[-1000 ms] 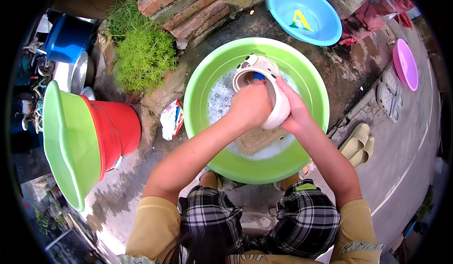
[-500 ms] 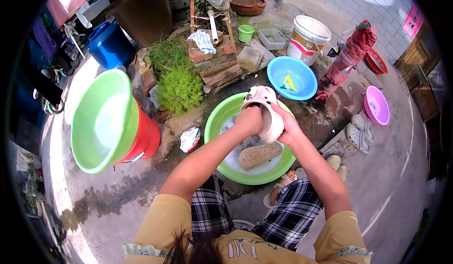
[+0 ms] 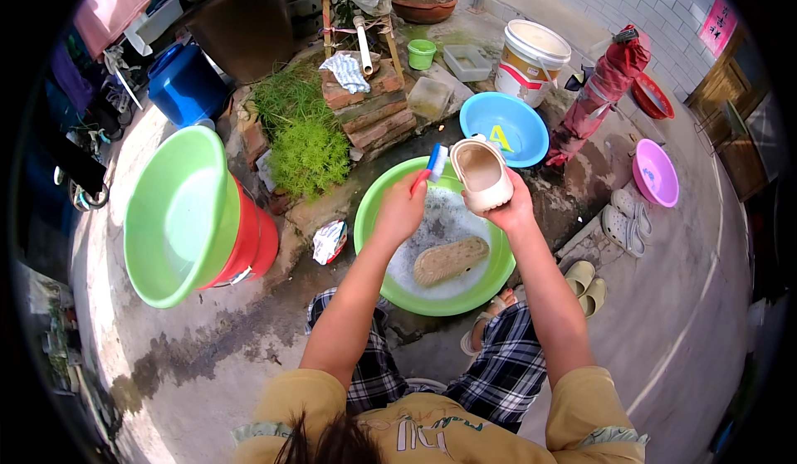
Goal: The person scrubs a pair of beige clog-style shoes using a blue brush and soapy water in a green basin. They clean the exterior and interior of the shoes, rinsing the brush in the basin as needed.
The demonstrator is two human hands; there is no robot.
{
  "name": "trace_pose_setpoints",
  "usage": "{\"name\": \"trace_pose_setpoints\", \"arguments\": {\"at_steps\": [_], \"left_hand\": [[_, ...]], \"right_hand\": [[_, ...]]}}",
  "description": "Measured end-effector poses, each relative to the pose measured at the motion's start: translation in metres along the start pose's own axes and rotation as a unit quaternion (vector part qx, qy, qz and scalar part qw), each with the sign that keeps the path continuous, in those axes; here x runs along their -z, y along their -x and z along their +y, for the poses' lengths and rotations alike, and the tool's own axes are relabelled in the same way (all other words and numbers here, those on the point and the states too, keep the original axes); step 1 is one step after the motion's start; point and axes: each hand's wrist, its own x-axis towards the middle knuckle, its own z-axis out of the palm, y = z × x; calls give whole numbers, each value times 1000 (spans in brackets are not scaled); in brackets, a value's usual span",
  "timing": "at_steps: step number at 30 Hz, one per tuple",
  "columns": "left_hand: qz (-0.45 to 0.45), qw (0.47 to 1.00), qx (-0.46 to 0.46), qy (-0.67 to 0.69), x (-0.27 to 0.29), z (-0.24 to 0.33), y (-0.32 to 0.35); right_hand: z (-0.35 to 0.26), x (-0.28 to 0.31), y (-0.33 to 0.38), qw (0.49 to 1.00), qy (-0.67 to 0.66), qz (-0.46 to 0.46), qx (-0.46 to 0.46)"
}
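Note:
Over a green basin point(image 3: 378, 294) of sudsy water, my right hand point(image 3: 513, 205) grips a pale clog point(image 3: 484, 175) by its sole, its hollow inside facing me. My left hand point(image 3: 402, 208) is closed on the handle of a scrub brush point(image 3: 435, 163), red at the grip and blue at the head, with white bristles turned toward the clog. A narrow gap parts the brush from the shoe. Another clog lies sole up in the suds, its tan sole point(image 3: 451, 261) showing.
A blue basin point(image 3: 519, 159) stands just beyond the green one. At left a large light green tub point(image 3: 149, 252) leans against a red bucket point(image 3: 257, 244). Grey clogs point(image 3: 623, 230), olive shoes point(image 3: 591, 291) and a pink basin point(image 3: 656, 173) are at right. A crumpled packet point(image 3: 329, 241) lies left of the basin.
My left hand has come out of the clog and moved left, bringing the brush into sight. The clog has turned so its opening faces me.

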Motion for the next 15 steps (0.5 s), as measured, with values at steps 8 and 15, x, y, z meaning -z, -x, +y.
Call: {"name": "trace_pose_setpoints", "arguments": {"at_steps": [8, 15], "left_hand": [[0, 958, 197, 207, 18, -17, -10], [-21, 919, 222, 326, 23, -1, -12]], "right_hand": [[4, -16, 10, 994, -102, 8, -30], [14, -30, 15, 996, -81, -19, -19]]}}
